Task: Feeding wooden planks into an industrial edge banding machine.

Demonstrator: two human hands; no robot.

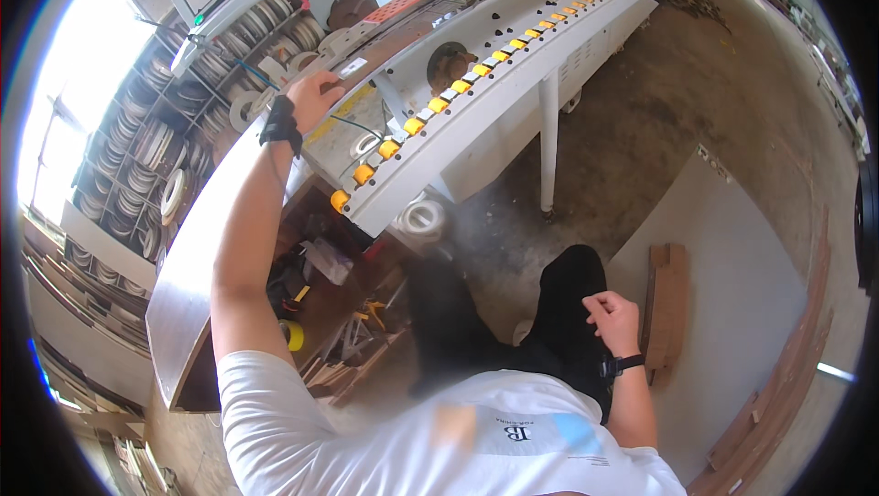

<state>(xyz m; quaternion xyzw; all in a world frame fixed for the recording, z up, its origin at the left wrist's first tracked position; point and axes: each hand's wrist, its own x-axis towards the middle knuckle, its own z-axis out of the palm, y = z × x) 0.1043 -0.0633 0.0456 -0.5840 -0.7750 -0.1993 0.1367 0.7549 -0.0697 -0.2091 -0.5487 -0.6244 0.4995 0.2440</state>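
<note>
My left hand (pixel 313 101) reaches far forward and rests on the near end of the machine's bed, its fingers stretched toward the right. Just past the fingertips lies a small white rectangular piece (pixel 352 67). Nothing shows in that hand. Along the bed's right side runs a grey rail (pixel 499 102) with a row of yellow rollers (pixel 439 105). My right hand (pixel 615 320) hangs beside my right thigh, fingers curled in loosely, with nothing visible in them. Below it and to the right is a stack of brown wooden strips (pixel 666 308).
A rack of edge-banding rolls (pixel 137 167) stands at left. Under the worktop (pixel 206 258), an open shelf holds a yellow tape roll (pixel 292 335) and tools. White rolls (pixel 421 218) lie under the rail. A large grey panel (pixel 732 267) lies at right; a machine leg (pixel 548 144) stands ahead.
</note>
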